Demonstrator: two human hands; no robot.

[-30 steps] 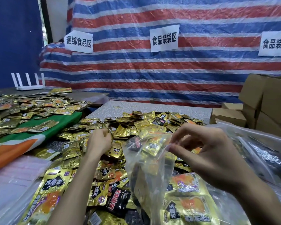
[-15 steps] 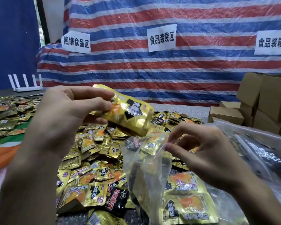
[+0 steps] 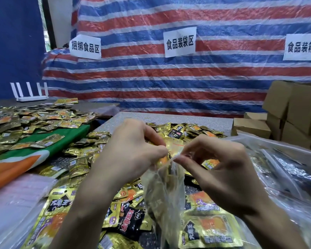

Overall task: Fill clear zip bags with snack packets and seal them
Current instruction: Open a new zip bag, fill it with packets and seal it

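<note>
A clear zip bag (image 3: 164, 194) hangs in the middle of the view with gold snack packets inside it. My right hand (image 3: 221, 169) pinches the bag's top edge between thumb and fingers. My left hand (image 3: 133, 151) grips a gold snack packet (image 3: 172, 147) at the bag's mouth, right beside the other hand. Its lower part is hidden behind my fingers and the bag's rim. A heap of loose gold and black snack packets (image 3: 126, 209) covers the table under both hands.
A second heap of packets (image 3: 34, 121) lies on a green and orange cloth at left. Clear plastic bags (image 3: 285, 169) pile up at right, cardboard boxes (image 3: 293, 112) behind them. A white router (image 3: 30, 92) stands far left, before a striped tarp with paper signs.
My left hand picked a gold packet from the heap, lifted it, and has brought it down to the bag's mouth. My right hand kept holding the bag's top.
</note>
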